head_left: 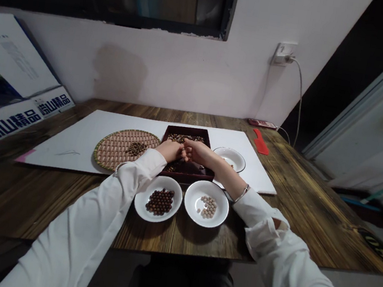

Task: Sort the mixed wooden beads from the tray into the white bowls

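Two bare hands meet above a dark lacquered tray point(186, 179), the left hand point(169, 150) at the tray's left edge and the right hand point(199, 152) reaching in from the other side, their fingers point(184, 153) curled and touching. Whether either grip is clenched on a bead or merely closed, I cannot tell, since the fingers hide whatever may lie between them. The tray holds dark beads point(185, 138) along its far end and more near its front. One round woven mat point(112, 150) lies just left of the tray, with a small heap of dark beads point(136, 148) on it. Three white plates sit around the tray: one near plate point(156, 213) holds dark beads point(159, 201), a second near plate point(204, 218) holds pale beads point(208, 207), and a third plate point(230, 154) lies beyond the right forearm. A bracelet point(241, 193) circles the right wrist. A white board point(66, 155) lies beneath the mat and tray on the wooden worktop point(310, 220), with a red comb point(260, 141) near the far edge
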Demonstrator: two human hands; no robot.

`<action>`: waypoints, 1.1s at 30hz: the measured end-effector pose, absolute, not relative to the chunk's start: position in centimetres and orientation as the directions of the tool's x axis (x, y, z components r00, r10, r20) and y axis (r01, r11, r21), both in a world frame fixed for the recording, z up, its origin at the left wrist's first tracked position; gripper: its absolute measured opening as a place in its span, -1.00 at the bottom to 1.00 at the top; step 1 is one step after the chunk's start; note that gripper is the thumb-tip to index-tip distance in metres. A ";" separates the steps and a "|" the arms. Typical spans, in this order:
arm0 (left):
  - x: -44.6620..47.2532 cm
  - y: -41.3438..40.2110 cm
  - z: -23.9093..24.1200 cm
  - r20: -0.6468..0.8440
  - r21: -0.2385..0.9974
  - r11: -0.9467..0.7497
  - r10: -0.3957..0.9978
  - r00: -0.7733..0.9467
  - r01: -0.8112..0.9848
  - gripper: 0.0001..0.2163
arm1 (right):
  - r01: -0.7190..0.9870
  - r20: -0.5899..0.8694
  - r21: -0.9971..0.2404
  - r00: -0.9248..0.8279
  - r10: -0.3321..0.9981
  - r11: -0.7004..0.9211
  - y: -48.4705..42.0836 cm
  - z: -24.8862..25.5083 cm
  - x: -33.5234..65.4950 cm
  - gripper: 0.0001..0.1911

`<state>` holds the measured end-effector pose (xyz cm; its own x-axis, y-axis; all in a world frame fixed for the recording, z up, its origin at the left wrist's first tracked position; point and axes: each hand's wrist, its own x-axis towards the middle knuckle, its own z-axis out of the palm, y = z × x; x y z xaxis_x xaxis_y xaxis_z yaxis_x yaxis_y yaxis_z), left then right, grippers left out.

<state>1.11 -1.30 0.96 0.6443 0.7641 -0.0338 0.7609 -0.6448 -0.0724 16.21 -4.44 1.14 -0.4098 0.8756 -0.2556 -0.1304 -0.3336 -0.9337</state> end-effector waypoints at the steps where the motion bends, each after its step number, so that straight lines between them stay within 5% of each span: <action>1: 1.1 -1.2 0.9 -0.024 -0.056 -0.645 0.764 0.645 0.762 -0.81 | -0.137 -0.256 -0.929 -0.430 0.866 -0.343 -4.4 1.2 16.3 -0.57; 13: 0.9 0.2 -0.3 -0.011 -0.012 -0.690 0.724 0.690 0.724 -0.79 | -0.054 -0.218 -0.950 -0.588 0.779 -0.307 -5.8 2.2 16.6 -0.52; 19: 0.8 0.7 -0.8 -0.045 -0.028 -0.707 0.707 0.706 0.707 -0.73 | 0.029 -0.223 -0.949 -0.766 0.602 -0.315 -6.0 2.2 17.3 -0.50; 33: 0.9 0.2 -0.4 -0.057 -0.053 -0.660 0.751 0.658 0.749 -0.71 | 0.183 -0.249 -0.967 -0.831 0.497 -0.180 -5.4 1.7 17.9 -0.40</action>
<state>0.87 0.24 -0.45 0.6578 0.7510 -0.0574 0.7491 -0.6603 -0.0530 17.92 -5.45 1.67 -0.8313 0.4968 -0.2494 0.1827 -0.1797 -0.9666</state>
